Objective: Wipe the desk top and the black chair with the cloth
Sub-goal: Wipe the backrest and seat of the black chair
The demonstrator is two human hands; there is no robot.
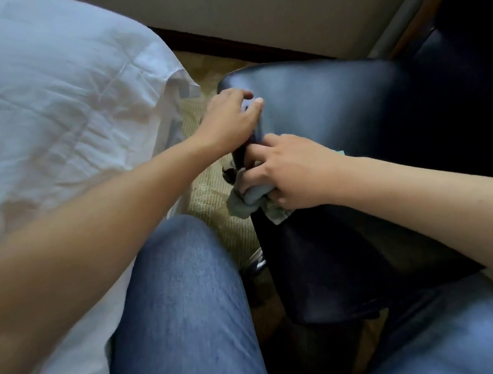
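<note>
Two hands are set on the black chair (322, 114): its back edge is gripped by the left hand (230, 122), while the cloth (249, 200) is bunched in the right hand's (292, 174) closed grip; the chair-wiping step is judged underway, a stroke along the edge being called for next

Carpet (210, 196) bears chair (337, 113); bed (53, 99).

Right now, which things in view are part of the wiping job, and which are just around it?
In the job:
black chair
cloth, bunched in the right hand
left hand, gripping the chair's edge

Just around:
white bedding
carpet
wall
person's jeans
</note>
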